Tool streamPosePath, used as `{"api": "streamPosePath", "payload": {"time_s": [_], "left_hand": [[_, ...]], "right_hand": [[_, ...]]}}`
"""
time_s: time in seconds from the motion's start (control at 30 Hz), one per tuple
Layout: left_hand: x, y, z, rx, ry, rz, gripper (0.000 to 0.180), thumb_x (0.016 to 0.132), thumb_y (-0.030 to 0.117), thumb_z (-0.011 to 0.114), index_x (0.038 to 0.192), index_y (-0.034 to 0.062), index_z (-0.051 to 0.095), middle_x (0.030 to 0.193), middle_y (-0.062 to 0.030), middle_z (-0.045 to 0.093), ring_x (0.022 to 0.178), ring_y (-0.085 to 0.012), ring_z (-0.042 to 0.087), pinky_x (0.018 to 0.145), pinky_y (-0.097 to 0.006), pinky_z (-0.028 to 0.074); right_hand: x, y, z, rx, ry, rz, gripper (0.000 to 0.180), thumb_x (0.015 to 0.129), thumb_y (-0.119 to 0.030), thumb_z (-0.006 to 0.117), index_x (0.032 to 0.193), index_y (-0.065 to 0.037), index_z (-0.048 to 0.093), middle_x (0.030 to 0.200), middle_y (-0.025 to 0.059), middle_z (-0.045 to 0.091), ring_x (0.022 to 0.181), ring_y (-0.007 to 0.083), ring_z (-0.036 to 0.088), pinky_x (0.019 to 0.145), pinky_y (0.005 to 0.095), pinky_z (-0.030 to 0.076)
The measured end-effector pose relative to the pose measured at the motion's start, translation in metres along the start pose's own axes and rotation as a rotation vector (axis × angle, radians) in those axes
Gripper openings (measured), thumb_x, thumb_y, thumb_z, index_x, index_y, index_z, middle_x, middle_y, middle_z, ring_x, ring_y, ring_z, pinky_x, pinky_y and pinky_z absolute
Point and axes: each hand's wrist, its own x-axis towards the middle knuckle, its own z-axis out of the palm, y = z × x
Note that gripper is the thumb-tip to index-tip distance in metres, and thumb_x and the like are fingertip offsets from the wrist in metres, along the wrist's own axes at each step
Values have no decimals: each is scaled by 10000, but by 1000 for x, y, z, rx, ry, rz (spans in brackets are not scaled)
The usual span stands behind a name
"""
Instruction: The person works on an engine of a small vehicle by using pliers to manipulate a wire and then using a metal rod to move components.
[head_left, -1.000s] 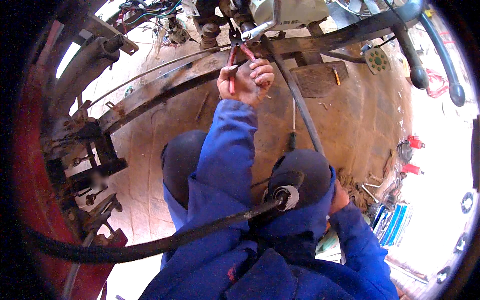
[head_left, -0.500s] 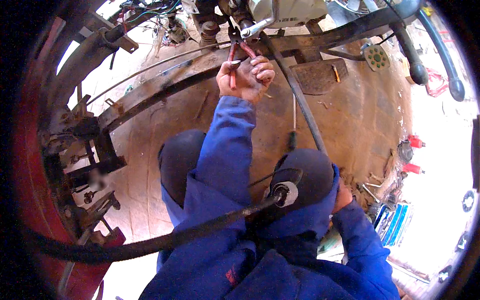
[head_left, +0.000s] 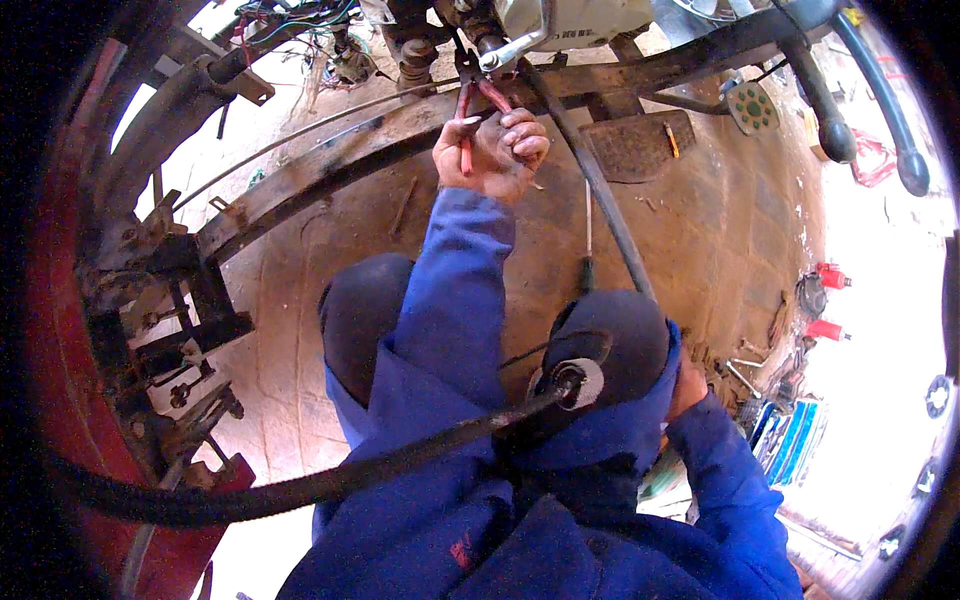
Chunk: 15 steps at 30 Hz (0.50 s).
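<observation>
My left hand is closed round the red handles of a pair of pliers, which are spread a little apart. Their dark jaws reach up to the metal parts above the frame rail, beside the end of a silver lever; what the jaws touch is too small to tell. A long dark bar slants from the rail down to my right knee. My right hand is by the outer side of that knee, near where the bar passes out of sight. Its fingers are hidden, so any hold on the bar cannot be made out.
The curved metal frame rail crosses ahead of me. A screwdriver is beyond my right knee. A pedal and dark handles hang at the right. A black hose crosses low in front. Blue-and-white packages lie at right.
My left hand stays on the pliers at nearly the same place. The view has shifted very slightly; my right hand remains beside the knee.
</observation>
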Motion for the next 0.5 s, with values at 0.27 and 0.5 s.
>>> {"api": "streamPosePath", "payload": {"time_s": [0.27, 0.5], "left_hand": [[1, 0, -2, 141, 176, 40, 275, 657, 203, 528, 838, 51, 388, 788, -68, 408, 665, -173, 393, 586, -318, 336], [0, -2, -2, 46, 65, 26, 289, 666, 222, 534, 832, 32, 392, 801, -68, 402, 672, -163, 387, 604, -306, 337]], "right_hand": [[-1, -8, -1, 80, 51, -21, 419, 760, -282, 640, 1073, -50, 486, 849, 257, 626, 768, 463, 600, 691, 525, 473], [-1, 10, 3, -62, 28, -48, 448, 755, -291, 645, 1085, -43, 471, 825, 260, 619, 750, 463, 598, 677, 530, 467]]}}
